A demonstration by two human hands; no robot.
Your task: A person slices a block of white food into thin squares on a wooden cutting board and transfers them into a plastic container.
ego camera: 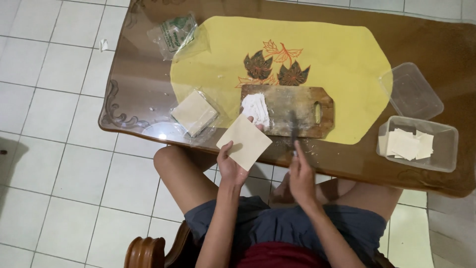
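My left hand (pixel 232 164) holds up a thin square pale wrapper sheet (pixel 245 141) by its lower left edge, just in front of the table edge. My right hand (pixel 300 174) grips the handle of a knife (pixel 293 130), whose blade points away from me over a wooden cutting board (pixel 307 105). A heap of white floury wrappers (pixel 255 108) lies on the left end of the board. A stack of square wrappers in clear plastic (pixel 194 112) sits to the left of the board.
A yellow mat with a leaf pattern (pixel 342 59) covers the brown glass-topped table (pixel 139 84). At right stands a clear plastic box (pixel 444 149) with cut wrapper pieces, its lid (pixel 411 89) behind it. An empty plastic bag (pixel 174 33) lies far left. Tiled floor surrounds.
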